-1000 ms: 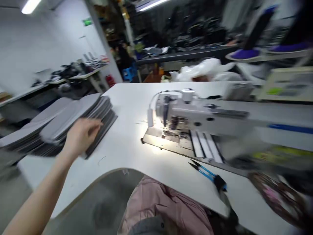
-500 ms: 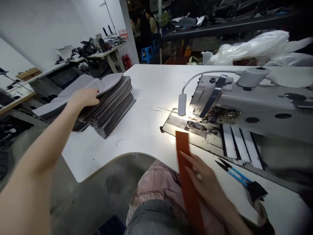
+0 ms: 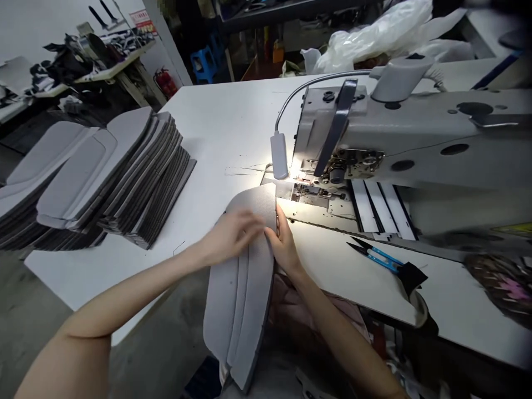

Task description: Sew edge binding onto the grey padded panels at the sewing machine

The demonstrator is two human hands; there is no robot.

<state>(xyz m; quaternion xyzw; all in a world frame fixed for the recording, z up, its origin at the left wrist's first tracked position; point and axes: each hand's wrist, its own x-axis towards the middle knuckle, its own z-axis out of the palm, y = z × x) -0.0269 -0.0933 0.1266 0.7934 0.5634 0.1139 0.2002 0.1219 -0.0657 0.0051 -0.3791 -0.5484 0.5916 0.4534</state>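
Gray padded panel sat center-bottom of frame, tilted, top end just beside the sewing machine, lower end hanging off the surface toward the bottom edge. Right hand: fingers and thumb grasping the panel's right edge near its top. Left hand: blurred, fingers half-curled over the panel's upper face; couldn't tell if they pressed or hovered. Lamp lit the spot just beyond the panel's top. Stacked gray panels stood at left of frame; blue-handled snips lay right of center, well apart from both hands.

Handling, my read: left palm needed to go flat to kill twist, right to pinch only the rim so the edge lay straight. Hanging end looked likely to drag, so it wanted support. Padding probably bent easily; light, even pressure beat pulling.
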